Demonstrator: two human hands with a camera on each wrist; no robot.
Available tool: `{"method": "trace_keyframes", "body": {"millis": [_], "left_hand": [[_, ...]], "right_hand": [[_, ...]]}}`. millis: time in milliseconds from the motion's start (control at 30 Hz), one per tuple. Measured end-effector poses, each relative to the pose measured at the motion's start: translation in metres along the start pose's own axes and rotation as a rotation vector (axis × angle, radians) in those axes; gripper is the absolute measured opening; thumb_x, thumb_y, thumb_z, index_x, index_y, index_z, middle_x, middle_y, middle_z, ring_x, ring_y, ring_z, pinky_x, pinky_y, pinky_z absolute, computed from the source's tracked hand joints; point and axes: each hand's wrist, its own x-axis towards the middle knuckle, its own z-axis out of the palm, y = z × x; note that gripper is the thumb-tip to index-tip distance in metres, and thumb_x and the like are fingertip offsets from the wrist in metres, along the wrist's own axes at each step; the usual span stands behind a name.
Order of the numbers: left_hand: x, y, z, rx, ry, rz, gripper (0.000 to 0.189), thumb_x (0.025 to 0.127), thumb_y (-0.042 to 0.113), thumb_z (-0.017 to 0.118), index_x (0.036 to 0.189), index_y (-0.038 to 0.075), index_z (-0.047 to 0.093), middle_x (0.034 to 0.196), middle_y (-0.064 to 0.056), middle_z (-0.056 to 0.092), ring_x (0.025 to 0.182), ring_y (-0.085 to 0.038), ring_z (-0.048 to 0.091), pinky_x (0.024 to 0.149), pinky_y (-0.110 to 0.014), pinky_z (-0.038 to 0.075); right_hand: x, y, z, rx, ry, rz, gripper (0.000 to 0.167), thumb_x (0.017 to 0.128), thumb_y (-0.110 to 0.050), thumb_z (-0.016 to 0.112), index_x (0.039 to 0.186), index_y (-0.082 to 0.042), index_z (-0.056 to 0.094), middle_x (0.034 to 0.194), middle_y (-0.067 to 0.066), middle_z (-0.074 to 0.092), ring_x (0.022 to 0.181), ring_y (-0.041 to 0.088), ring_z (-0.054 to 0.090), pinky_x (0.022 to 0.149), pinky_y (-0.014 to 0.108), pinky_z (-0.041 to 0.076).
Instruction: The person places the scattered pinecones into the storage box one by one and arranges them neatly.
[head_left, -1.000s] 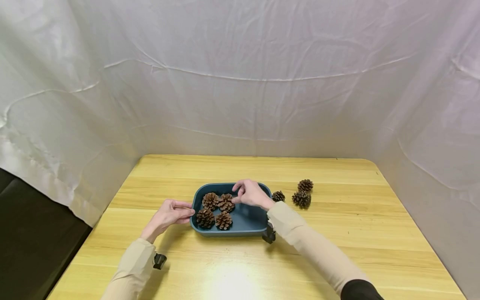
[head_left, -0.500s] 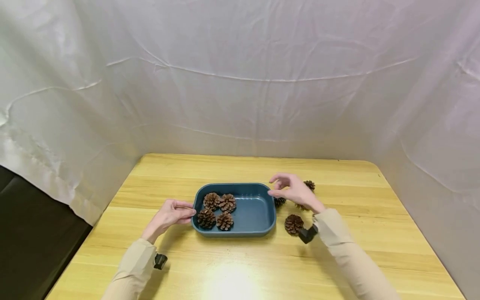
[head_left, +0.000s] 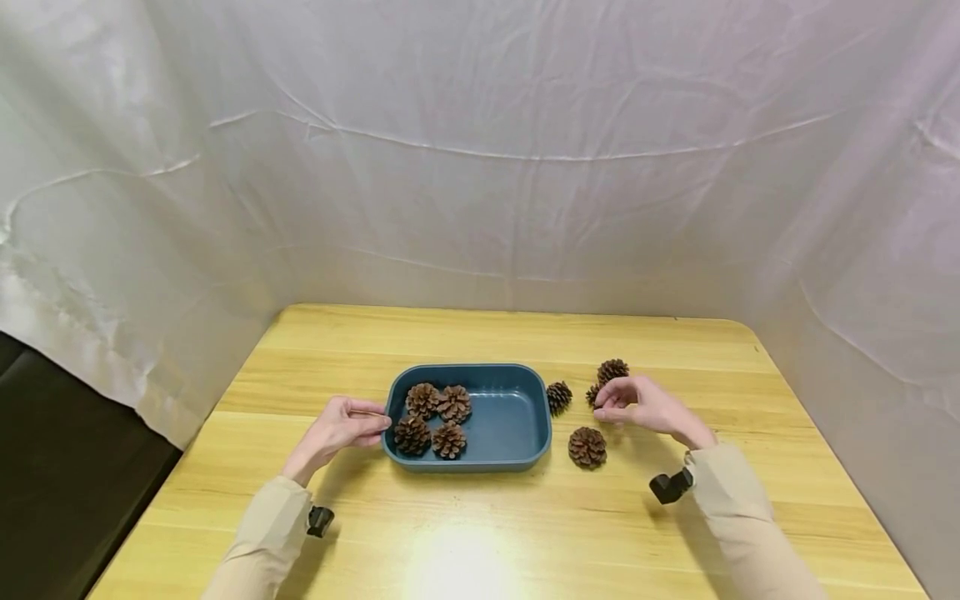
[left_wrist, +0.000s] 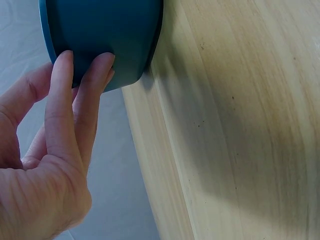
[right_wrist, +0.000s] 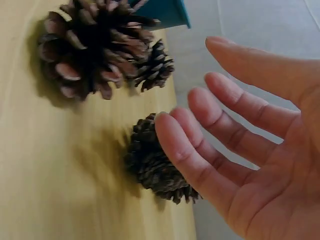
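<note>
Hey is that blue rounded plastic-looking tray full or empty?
Partly filled: four round brown woody pine cones sit in the left part of the blue tray, while its right part is bare.

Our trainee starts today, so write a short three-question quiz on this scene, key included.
1. How many brown, scaly, woody pine cones lie inside the dark-blue, rounded-rectangular, plastic-looking tray?
2. True or false: the person's bare left hand pinches the tray's end.
3. Choose: the bare right hand is a) inside the tray; b) beside cones on the yellow, flat-topped wooden table.

Key: 1. Four. 2. True. 3. b.
</note>
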Motion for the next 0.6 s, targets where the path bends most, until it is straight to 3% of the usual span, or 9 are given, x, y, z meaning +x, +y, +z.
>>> {"method": "trace_keyframes", "body": {"millis": [200,400,600], "left_hand": [[-0.001,0.001,0.0,0.0,0.002,-0.004,0.047,0.093,0.0,0.067,0.13,-0.023,0.051,0.102,-0.013,0.078,0.082,-0.008,0.074,0.077,-0.024,0.065],[-0.001,0.001,0.001,0.008,0.006,-0.006,0.047,0.093,0.0,0.067,0.131,-0.023,0.05,0.103,-0.013,0.078,0.083,-0.007,0.074,0.078,-0.025,0.065],[0.0,0.001,0.0,0.004,0.005,-0.008,0.047,0.093,0.0,0.067,0.13,-0.023,0.051,0.101,-0.011,0.078,0.082,-0.007,0.073,0.078,-0.024,0.065]], "right_hand": [[-0.002,0.008,0.005,0.046,-0.084,0.012,0.023,0.092,-0.02,0.073,0.103,0.0,0.068,0.092,0.02,0.071,0.076,0.029,0.068,0.069,0.035,0.063],[-0.004,0.017,0.006,0.099,-0.129,-0.101,0.035,0.088,-0.018,0.077,0.111,0.006,0.066,0.098,0.015,0.071,0.084,0.025,0.068,0.078,0.026,0.061],[-0.004,0.022,0.008,0.111,-0.176,-0.148,0.037,0.085,-0.018,0.08,0.114,0.001,0.067,0.087,0.018,0.07,0.077,0.027,0.067,0.077,0.026,0.055]]}}
